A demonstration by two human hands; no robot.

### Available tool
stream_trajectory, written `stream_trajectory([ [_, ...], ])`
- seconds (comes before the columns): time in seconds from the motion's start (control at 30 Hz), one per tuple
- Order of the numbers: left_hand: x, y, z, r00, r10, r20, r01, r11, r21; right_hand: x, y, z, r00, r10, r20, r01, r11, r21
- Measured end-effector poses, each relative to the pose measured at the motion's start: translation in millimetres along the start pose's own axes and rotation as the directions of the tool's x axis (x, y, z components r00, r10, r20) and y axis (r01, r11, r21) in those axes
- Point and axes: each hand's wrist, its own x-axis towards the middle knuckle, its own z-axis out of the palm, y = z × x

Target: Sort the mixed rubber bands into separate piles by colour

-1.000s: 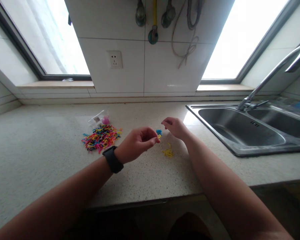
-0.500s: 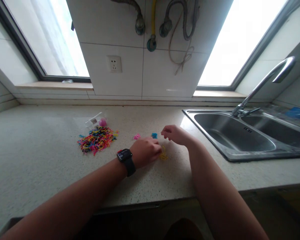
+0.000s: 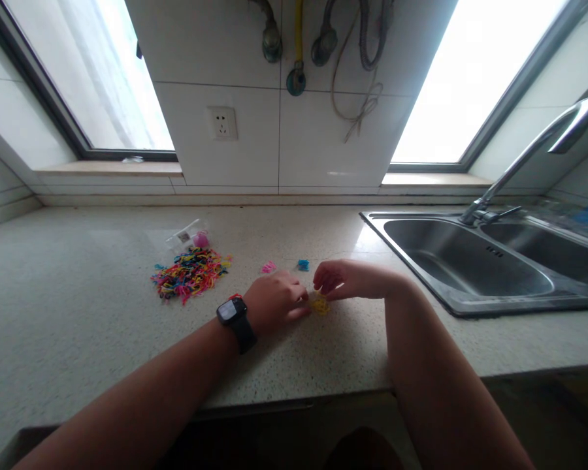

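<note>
2 hands: both low over counter point(image 3: 274, 372), fingertips near each other, yellow pile between/below.
L hand point(image 3: 280, 301): palm down, fingers bent, tips at L edge of yellow pile; grip hidden, can't tell if holding anything.
R hand point(image 3: 349, 279): part-curled, small gap btwn thumb & fingers, just above R side of yellow pile; can't tell if anything's in it.
Yellow pile point(image 3: 320, 305): small thin bits on counter, btwn fingertips.
Blue pile point(image 3: 303, 265): small, on counter beyond hands.
Pink pile point(image 3: 268, 267): small, L of blue, just past L hand.
Mixed pile point(image 3: 191, 274): big, multi-col., well L of hands.
Clear bag point(image 3: 182, 237): behind mixed pile, pink ball point(image 3: 200, 239) beside it or inside, can't tell.
Watch point(image 3: 235, 320): dark, L wrist.
Sink point(image 3: 421, 261): R side, dbl bowl.
</note>
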Motion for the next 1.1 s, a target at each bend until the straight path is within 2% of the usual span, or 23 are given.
stream_trajectory([
  [0.1, 1, 0, 2.4, 1.000, 0.018, -0.004, -0.018, 1.000, 0.017, -3, -2, -1, 0.999, -0.014, 0.037, 0.013, 0.999, 0.033],
  [0.2, 2, 1, 4.1, 1.000, 0.015, -0.016, -0.015, 1.000, 0.020, -4, -1, -3, 0.999, 0.038, -0.007, -0.038, 0.986, -0.161],
  [0.27, 3, 1, 5.3, 0.999, 0.004, -0.032, -0.003, 0.999, 0.033, -3, 0, -3, 0.995, 0.084, -0.048, -0.094, 0.945, -0.314],
  [0.37, 6, 0, 7.4, 0.999, -0.013, -0.045, 0.016, 0.998, 0.068, 1, 0, 0, 0.994, 0.108, -0.035, -0.113, 0.906, -0.409],
  [0.47, 8, -2, 8.4, 0.999, -0.014, -0.039, 0.018, 0.996, 0.089, 5, -3, 6, 0.996, 0.094, -0.006, -0.090, 0.917, -0.388],
  [0.6, 11, -4, 7.8, 0.999, -0.013, -0.039, 0.017, 0.994, 0.112, 9, -5, 11, 0.999, 0.045, -0.026, -0.051, 0.931, -0.362],
  [0.77, 10, -9, 5.6, 0.999, 0.027, -0.041, -0.022, 0.992, 0.120, 7, -1, 6, 0.999, 0.051, -0.011, -0.052, 0.963, -0.264],
  [0.83, 6, -13, 1.3, 0.997, 0.035, -0.072, -0.027, 0.993, 0.113, 4, 0, 3, 0.997, 0.075, 0.019, -0.067, 0.963, -0.260],
  [0.97, -3, -26, -17.1, 0.987, 0.012, -0.161, 0.002, 0.996, 0.087, 3, 0, 4, 0.994, 0.110, 0.020, -0.096, 0.930, -0.354],
  [1.1, -10, -44, -34.0, 0.960, -0.054, -0.275, 0.080, 0.993, 0.084, 11, 0, 13, 0.999, 0.050, 0.002, -0.046, 0.920, -0.389],
])
